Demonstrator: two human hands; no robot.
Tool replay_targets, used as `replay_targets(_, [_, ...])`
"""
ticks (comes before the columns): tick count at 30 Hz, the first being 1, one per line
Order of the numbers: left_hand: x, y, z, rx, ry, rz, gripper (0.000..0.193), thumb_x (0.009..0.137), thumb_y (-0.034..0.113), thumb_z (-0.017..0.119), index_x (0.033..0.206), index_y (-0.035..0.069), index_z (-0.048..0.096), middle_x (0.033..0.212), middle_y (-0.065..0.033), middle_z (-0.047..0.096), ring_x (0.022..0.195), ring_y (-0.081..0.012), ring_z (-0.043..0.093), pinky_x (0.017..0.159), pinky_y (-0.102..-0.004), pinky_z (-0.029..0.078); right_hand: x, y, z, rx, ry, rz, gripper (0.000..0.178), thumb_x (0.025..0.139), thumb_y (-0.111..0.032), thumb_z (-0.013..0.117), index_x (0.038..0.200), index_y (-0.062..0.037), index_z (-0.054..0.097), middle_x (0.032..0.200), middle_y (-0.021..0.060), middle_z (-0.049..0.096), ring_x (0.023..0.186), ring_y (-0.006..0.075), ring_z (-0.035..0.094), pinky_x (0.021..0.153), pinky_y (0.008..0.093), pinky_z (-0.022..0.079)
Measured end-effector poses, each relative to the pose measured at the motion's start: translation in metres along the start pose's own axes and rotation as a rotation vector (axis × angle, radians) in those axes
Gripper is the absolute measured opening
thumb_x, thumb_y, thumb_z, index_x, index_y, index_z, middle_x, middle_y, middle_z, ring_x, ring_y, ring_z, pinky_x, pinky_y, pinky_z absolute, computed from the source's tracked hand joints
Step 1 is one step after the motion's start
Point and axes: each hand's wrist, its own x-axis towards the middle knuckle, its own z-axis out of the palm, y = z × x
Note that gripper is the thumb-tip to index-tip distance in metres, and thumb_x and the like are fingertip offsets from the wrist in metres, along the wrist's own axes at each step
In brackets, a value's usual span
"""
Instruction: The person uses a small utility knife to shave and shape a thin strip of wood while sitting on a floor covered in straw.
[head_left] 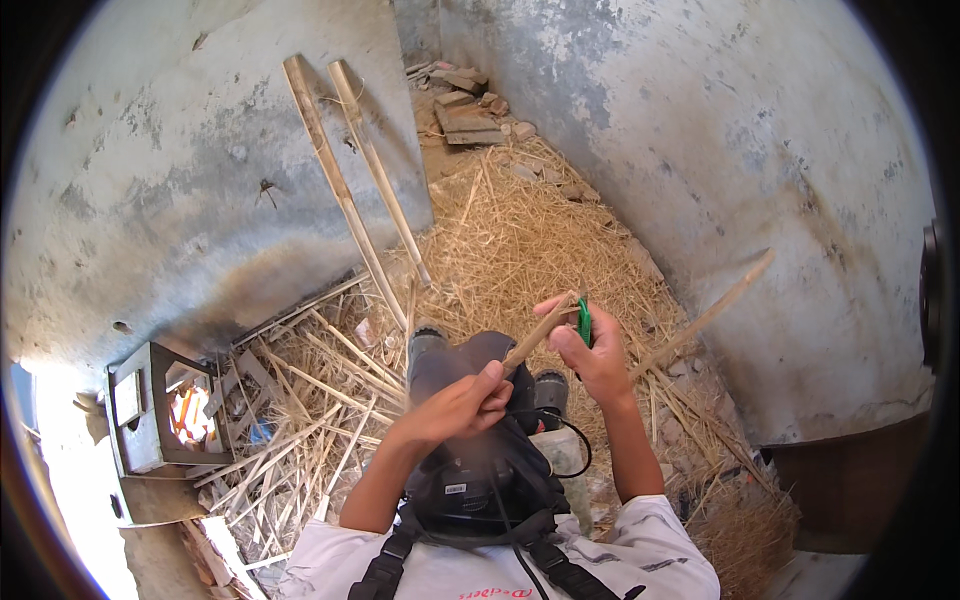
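Note:
My left hand [465,405] is closed round the lower end of a short, light-brown strip that looks like split bamboo or wood [530,342]. The strip slants up and away to the right, above my knees. At its far end my right hand [602,362] grips a small green-handled knife [584,322], its narrow blade pointing away from me. Fingers of the same hand also reach round the strip's tip. Whether the blade touches the strip I cannot tell.
Straw and shavings [520,240] cover the floor. Two long split poles [350,205] lean on the left wall. A wooden box [165,410] with bright contents stands at left, near loose strips [345,450]. Bricks [468,125] lie in the far corner; a curved strip [715,308] rises at right.

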Motion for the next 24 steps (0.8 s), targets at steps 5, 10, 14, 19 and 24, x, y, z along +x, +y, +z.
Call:
replay_targets(5, [0.001,0.0,-0.005,-0.212,-0.118,-0.079,0.072,0.102,0.085,0.024,0.08,0.018,0.034,0.065,0.0089,0.028,0.053,-0.0034,0.02,0.046,-0.023,0.015,0.009,-0.002,-0.003,0.025,0.001,0.217,0.023,0.1,-0.023,0.077,0.102,0.0001,0.075,0.08,-0.0032,0.066,0.074,0.0044,0.058,0.066,0.0243,0.047])
replay_targets(10, [0.005,-0.011,-0.005,-0.271,-0.141,-0.031,0.067,0.108,0.075,0.023,0.08,0.016,0.039,0.064,0.0079,0.031,0.053,-0.0034,0.024,0.046,-0.0221,0.017,0.006,0.0,0.002,-0.237,0.068,-0.125,0.025,0.103,-0.025,0.07,0.106,0.0001,0.071,0.08,0.0024,0.065,0.068,0.0111,0.059,0.063,0.0281,0.047])
replay_targets(14, [0.011,-0.023,-0.004,0.233,0.256,0.278,0.059,0.115,0.058,0.03,0.087,0.01,0.048,0.063,0.0025,0.038,0.054,-0.0103,0.036,0.05,-0.029,0.031,-0.006,0.011,-0.003,-0.589,0.133,-0.402,0.028,0.105,-0.03,0.066,0.105,-0.0021,0.067,0.083,0.0094,0.067,0.063,0.0242,0.065,0.061,0.0336,0.049])
replay_targets(19, [0.006,-0.012,0.007,0.546,0.517,0.382,0.043,0.114,0.041,0.047,0.103,0.001,0.057,0.072,-0.0214,0.061,0.071,-0.0437,0.064,0.065,-0.0513,0.045,-0.021,0.014,0.009,-0.817,-0.081,-0.445,0.034,0.103,-0.039,0.069,0.101,-0.0054,0.067,0.084,0.0082,0.069,0.067,0.0285,0.069,0.057,0.0387,0.052])
replay_targets(24, [0.005,-0.013,0.013,0.754,0.71,0.389,0.041,0.11,0.042,0.055,0.11,0.0,0.057,0.074,-0.0264,0.066,0.076,-0.0511,0.066,0.065,-0.0591,0.047,-0.021,0.019,0.015,-0.939,-0.077,-0.504,0.034,0.099,-0.041,0.073,0.1,-0.0081,0.068,0.08,0.0061,0.069,0.064,0.0257,0.07,0.053,0.0369,0.052])
